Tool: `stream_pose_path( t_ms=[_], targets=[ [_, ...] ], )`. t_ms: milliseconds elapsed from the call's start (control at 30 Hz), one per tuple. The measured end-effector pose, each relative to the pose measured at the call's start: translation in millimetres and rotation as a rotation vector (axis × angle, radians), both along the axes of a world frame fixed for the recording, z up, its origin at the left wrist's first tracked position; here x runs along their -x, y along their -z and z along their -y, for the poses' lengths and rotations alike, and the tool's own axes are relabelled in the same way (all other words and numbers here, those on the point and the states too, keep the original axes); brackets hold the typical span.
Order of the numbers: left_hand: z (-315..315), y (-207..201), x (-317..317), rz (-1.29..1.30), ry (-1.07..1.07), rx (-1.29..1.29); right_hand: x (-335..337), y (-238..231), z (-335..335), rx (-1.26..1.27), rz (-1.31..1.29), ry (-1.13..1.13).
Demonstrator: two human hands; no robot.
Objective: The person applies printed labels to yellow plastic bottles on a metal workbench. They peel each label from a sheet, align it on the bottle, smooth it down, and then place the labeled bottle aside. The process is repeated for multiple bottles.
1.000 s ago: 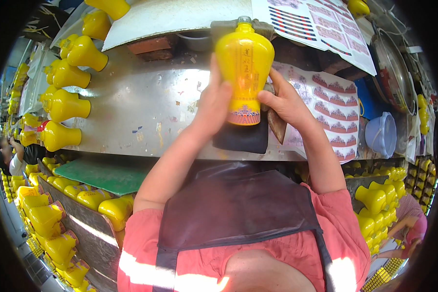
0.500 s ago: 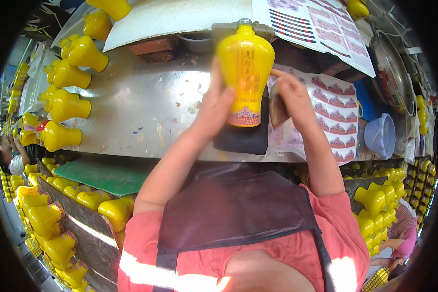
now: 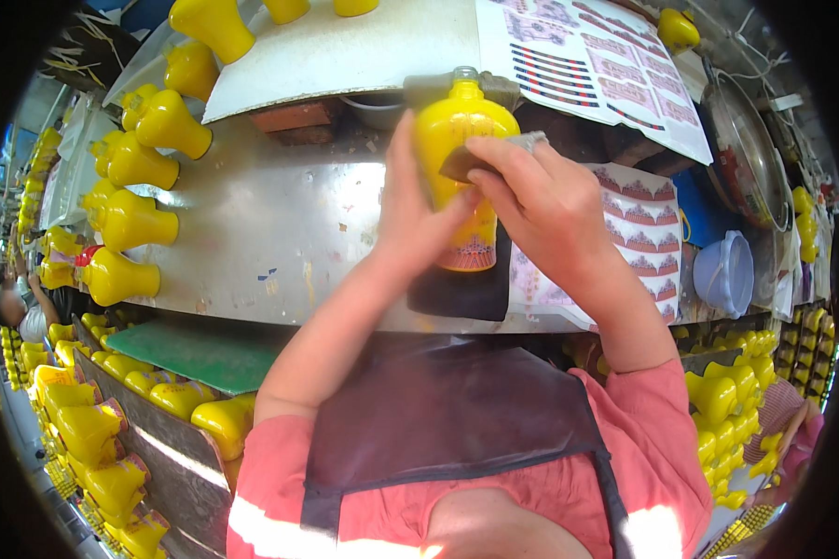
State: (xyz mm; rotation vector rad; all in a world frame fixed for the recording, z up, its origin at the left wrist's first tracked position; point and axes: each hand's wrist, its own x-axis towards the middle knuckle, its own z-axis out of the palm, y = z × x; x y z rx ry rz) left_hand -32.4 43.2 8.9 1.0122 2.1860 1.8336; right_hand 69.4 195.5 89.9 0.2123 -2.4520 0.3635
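Note:
A glossy yellow bottle (image 3: 464, 119) with a clear glass neck lies with its base toward me, a patterned band near that base. My left hand (image 3: 410, 216) grips its left side, thumb across the front. In my right hand (image 3: 557, 203) is a dark flat scraper (image 3: 458, 166), pinched and pressed against the upper front of the bottle. The hand and scraper hide part of the lettering there. Below the bottle is a black pad (image 3: 452, 303), and a greyish cloth-like support (image 3: 429, 88) sits behind its neck.
Printed decal sheets (image 3: 657, 265) lie to the right, with another sheet (image 3: 569, 70) at the back. A pale blue bucket (image 3: 725, 275) stands at the right edge. Yellow bottles (image 3: 140, 222) line the left; a green board (image 3: 191, 356) is nearer. Another person (image 3: 33, 307) is far left.
My right hand has moved from beside the bottle onto its front, bringing the scraper against it. My left hand still holds the bottle. The whole view has shifted slightly.

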Motion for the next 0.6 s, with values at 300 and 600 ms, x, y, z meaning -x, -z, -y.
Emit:
stream_pose_path(
  t_ms=[300,600],
  targets=[
    [-37.4,-24.3,30.6,-0.005,-0.143,-0.022,34.9,-20.4,-38.4,0.874,0.09,0.155],
    [-38.9,-17.4,30.0,0.042,-0.115,-0.104,28.0,25.8,-36.5,1.109,-0.083,0.142]
  ],
)
